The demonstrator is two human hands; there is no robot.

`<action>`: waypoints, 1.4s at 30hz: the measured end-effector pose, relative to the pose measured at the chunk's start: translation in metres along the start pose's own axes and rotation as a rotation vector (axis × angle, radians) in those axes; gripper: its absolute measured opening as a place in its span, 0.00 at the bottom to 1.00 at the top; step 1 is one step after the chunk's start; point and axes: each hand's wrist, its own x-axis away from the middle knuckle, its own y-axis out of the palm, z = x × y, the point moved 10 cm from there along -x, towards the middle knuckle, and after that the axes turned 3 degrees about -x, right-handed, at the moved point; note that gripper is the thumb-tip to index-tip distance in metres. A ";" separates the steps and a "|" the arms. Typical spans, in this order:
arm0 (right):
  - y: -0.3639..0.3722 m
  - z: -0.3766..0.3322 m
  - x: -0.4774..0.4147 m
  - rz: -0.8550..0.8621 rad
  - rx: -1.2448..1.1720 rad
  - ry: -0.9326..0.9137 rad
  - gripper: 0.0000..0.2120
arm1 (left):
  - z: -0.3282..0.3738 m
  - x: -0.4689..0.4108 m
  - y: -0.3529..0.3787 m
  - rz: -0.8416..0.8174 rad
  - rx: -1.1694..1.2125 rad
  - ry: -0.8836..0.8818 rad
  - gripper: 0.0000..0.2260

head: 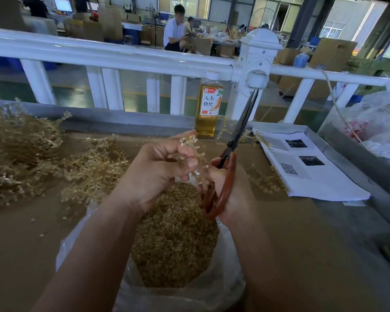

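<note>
— Down at the table [32,233], over the bag [230,255], how do you keep cut bits [173,233] from scattering?
— I hold low above its mouth. My left hand [158,174] pinches the sprig [190,143] between thumb and curled fingers; my right hand [232,194] is wrapped through the scissors [233,143], blades together, pointing up.
— And next?
— I'd tip the blades down and snip the sprig short

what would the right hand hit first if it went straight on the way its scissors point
Probably the white railing post: the scissors in the right hand aim at it, right of the bottle. Depth is unclear.
</note>
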 end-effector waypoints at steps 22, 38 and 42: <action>0.006 -0.009 0.006 -0.038 0.082 -0.145 0.11 | -0.008 -0.004 -0.004 0.033 -0.214 0.010 0.07; 0.007 -0.016 0.007 -0.030 0.042 -0.200 0.12 | -0.006 -0.005 -0.009 0.131 -0.377 0.044 0.09; 0.008 -0.014 0.009 -0.079 0.101 -0.176 0.09 | 0.001 -0.004 -0.018 0.242 -0.467 0.101 0.09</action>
